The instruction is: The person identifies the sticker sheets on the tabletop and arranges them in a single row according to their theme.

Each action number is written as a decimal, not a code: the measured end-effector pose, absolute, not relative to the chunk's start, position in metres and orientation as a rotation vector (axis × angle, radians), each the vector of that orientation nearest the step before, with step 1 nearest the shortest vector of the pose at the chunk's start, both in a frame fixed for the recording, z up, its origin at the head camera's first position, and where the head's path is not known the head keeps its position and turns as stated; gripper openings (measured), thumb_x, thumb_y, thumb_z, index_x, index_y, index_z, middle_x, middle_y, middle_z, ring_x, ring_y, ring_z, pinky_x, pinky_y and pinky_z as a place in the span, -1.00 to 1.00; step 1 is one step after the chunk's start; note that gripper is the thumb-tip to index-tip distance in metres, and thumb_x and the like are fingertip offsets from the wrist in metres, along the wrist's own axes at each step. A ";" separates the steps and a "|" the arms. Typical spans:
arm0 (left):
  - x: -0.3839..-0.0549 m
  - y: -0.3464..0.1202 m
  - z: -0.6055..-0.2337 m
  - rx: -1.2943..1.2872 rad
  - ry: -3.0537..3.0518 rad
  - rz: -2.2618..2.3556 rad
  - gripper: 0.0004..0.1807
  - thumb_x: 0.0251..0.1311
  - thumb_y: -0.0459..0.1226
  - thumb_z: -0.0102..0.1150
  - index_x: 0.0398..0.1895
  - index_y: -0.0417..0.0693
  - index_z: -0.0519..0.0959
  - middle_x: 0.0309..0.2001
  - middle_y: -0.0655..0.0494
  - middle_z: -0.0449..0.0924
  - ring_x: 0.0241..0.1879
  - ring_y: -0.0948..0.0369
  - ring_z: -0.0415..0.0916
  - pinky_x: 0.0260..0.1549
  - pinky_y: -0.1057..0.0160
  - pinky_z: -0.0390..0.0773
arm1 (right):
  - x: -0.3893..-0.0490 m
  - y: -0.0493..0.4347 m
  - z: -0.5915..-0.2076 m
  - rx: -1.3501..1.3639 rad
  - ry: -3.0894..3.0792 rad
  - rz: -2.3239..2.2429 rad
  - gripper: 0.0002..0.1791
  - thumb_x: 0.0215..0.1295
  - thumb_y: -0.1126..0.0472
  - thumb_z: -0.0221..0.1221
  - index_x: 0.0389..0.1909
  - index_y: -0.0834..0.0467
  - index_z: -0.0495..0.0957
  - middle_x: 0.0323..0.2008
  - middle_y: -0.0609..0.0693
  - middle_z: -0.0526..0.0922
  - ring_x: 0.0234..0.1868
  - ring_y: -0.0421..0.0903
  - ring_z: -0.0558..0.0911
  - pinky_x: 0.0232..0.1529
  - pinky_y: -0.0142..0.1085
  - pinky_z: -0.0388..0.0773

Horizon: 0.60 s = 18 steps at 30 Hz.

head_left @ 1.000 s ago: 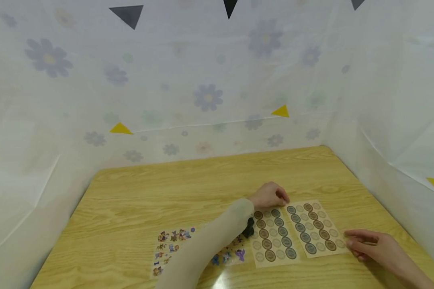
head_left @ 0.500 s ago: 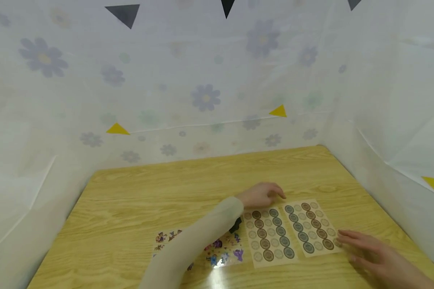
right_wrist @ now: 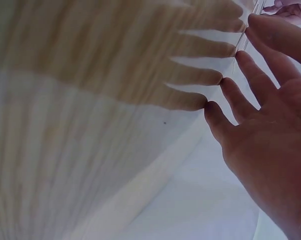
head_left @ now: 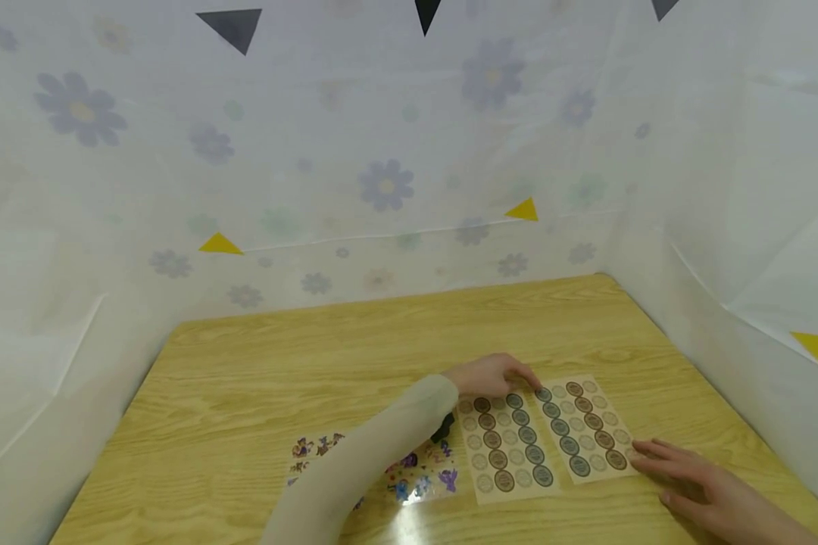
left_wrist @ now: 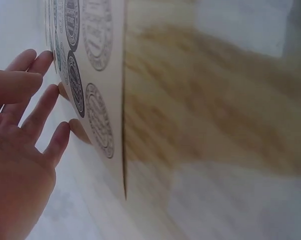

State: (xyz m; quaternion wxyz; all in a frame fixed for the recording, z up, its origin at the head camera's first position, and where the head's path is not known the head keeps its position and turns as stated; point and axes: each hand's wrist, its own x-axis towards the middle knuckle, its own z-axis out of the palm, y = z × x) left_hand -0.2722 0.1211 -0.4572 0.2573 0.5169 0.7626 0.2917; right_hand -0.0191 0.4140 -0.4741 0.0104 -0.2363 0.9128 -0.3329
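Two tan sheets of round stickers, the left sheet and the right sheet, lie side by side on the table. My left hand reaches over the top of the left sheet, its index fingertip right at the right sheet's upper left corner. In the left wrist view the loosely spread fingers rest beside a round-printed sheet. With straightened fingers, my right hand touches the right sheet's lower right edge. The right wrist view shows its fingertips down on the tabletop.
Clear sheets of cartoon stickers lie left of the tan ones, partly covered by the left sleeve. The wooden table is enclosed by white flowered curtains.
My left hand has shifted slightly left, and its index finger has come down to the right sheet's corner. The right hand's curled fingers have straightened along the sheet's edge.
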 end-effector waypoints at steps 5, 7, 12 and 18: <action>-0.274 0.114 -0.458 1.266 1.989 0.953 -0.44 0.22 -0.62 -0.08 0.14 0.06 0.63 0.10 0.29 0.57 -0.19 0.38 0.59 -0.29 0.45 0.55 | -0.022 0.409 -0.473 -0.739 2.957 -0.981 -0.41 0.21 0.40 0.29 0.30 0.13 0.48 0.40 -0.26 0.29 0.35 -0.61 0.04 0.09 -0.77 0.08; -0.275 0.109 -0.457 1.231 1.972 1.003 -0.44 0.21 -0.61 -0.07 0.15 0.03 0.62 0.10 0.26 0.57 -0.29 0.32 0.63 -0.33 0.41 0.60 | -0.024 0.405 -0.471 -0.721 3.020 -0.961 -0.41 0.16 0.41 0.33 0.26 0.10 0.52 0.37 -0.19 0.34 0.34 -0.59 0.09 0.11 -0.77 0.03; -0.279 0.101 -0.458 1.266 2.019 1.009 -0.51 0.25 -0.53 -0.01 0.17 0.03 0.60 0.17 0.25 0.53 -0.23 0.34 0.60 -0.21 0.43 0.59 | -0.032 0.393 -0.459 -0.642 3.107 -0.970 -0.44 0.15 0.39 0.34 0.22 0.08 0.55 0.33 -0.13 0.42 0.31 -0.57 0.16 0.14 -0.72 0.05; -0.280 0.088 -0.455 1.257 2.182 0.945 -0.64 0.37 -0.34 0.04 0.17 0.07 0.60 0.20 0.25 0.52 0.16 0.29 0.44 0.15 0.32 0.42 | -0.056 0.376 -0.450 -0.609 3.248 -0.878 -0.41 0.11 0.32 0.40 0.22 0.12 0.54 0.30 -0.13 0.44 0.30 -0.45 0.24 0.14 -0.77 0.03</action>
